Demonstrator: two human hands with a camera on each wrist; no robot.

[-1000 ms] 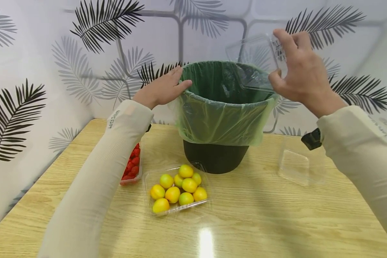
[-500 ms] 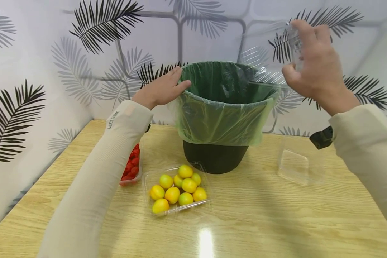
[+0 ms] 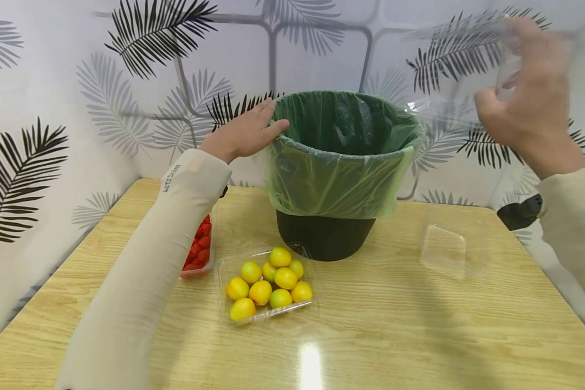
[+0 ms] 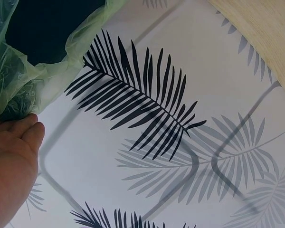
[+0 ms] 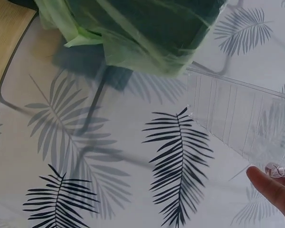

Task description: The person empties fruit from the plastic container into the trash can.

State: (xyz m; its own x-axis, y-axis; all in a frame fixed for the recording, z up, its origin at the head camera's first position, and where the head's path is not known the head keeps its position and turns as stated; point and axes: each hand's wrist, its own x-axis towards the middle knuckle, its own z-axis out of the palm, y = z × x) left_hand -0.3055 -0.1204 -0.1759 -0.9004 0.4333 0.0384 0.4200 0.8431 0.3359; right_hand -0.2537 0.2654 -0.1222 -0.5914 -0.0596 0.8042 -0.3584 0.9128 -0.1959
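1. Head view: left hand (image 3: 244, 135) rests flat, fingers straight, on the bin (image 3: 341, 162) rim.
2. Right hand (image 3: 531, 103), blurred, seems to pinch a clear plastic box (image 3: 448, 108) raised right of the bin.

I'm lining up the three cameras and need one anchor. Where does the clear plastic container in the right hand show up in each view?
Head: the clear plastic container is at upper right, blurred, held by the right hand, beside the bin.
Left wrist: not in it; only the left hand at the bag's edge.
Right wrist: its ribbed wall fills the right side, above a fingertip.
Shared landmark: the green bin bag.
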